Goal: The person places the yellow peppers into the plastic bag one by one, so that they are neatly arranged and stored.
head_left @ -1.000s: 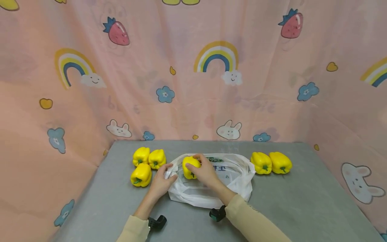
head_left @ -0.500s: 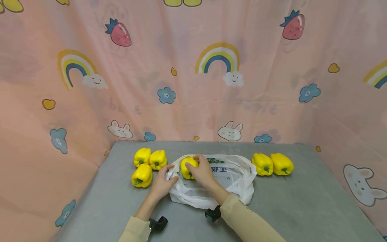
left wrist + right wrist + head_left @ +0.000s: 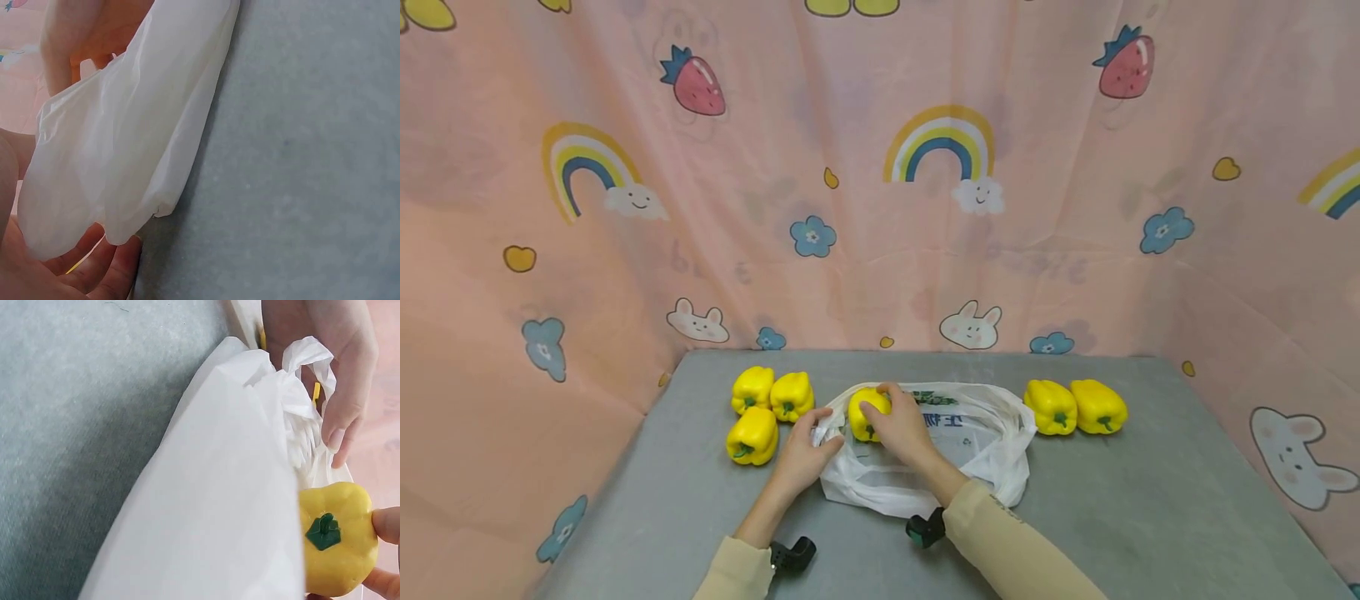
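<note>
Right grip (image 3: pixel 906 427) is pinching a pepper (image 3: pixel 862 417), left grip (image 3: pixel 803 452) is holding the bag (image 3: pixel 880 498); its slackness is risking snags.

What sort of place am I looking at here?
Probably a staged tabletop set-up: a pink cartoon-print curtain hangs behind and beside a grey table, with yellow peppers on either side of a white plastic bag.

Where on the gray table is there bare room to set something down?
Table lies bare right of the right sleeve, nearer than the two right-hand peppers; also left of the left sleeve, nearer than the three left-hand peppers. Crowded: the left end of the white bag, with left hand, right hand and held pepper.
</note>
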The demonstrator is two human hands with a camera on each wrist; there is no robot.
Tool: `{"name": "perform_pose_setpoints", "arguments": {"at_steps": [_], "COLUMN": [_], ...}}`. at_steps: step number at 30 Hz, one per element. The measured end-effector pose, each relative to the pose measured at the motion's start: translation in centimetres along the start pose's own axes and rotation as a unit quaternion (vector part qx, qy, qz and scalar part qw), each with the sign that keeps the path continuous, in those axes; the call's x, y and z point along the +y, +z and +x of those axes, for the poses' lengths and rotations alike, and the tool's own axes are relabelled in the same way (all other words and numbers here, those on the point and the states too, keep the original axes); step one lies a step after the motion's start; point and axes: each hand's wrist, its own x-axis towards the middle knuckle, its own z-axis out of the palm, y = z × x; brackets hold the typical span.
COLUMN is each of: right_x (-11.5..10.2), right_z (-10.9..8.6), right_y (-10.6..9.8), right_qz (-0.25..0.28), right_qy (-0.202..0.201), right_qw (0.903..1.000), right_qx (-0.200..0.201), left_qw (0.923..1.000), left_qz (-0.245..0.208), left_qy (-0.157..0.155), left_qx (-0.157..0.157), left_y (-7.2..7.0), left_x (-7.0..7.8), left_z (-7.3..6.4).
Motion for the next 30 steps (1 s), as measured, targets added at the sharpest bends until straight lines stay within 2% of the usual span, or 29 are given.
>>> {"name": "perform_pose_setpoints", "arguments": {"at_steps": [6,11,18,25,30], "right_x": [0.3,-0.1,-1.0,-1.0,-0.8], "right_z": [0.1,-0.2,-1.0,-1.8,-2.2], "right_y": [-0.3,-1.3,-3.6,-5.9,-7.7], "right_qz": [0.002,-0.022,-0.033,-0.049,-0.059], "right_qy": [0.002,-0.006,-0.04,-0.044,-0.061], "right_qw": [1.0,0.9996,0.9985,0.9975,0.9964], "right_qx": [-0.007,-0.018,-0.021,-0.022,-0.007], "left_qw": [1.0,0.9999,1.0,1.0,0.9999], "left_qz": [-0.003,-0.007,0.0,0.006,0.01], "left_qy": [-0.002,-0.005,0.0,0.005,0.008], "left_qx": [-0.005,-0.007,-0.007,-0.005,0.0], "left_y": [0.1,-0.1,-0.1,0.0,0.0], "left_x": [0.1,0.3,0.3,0.2,0.2], "left_z": [-0.1,-0.1,0.0,-0.1,-0.1]}}
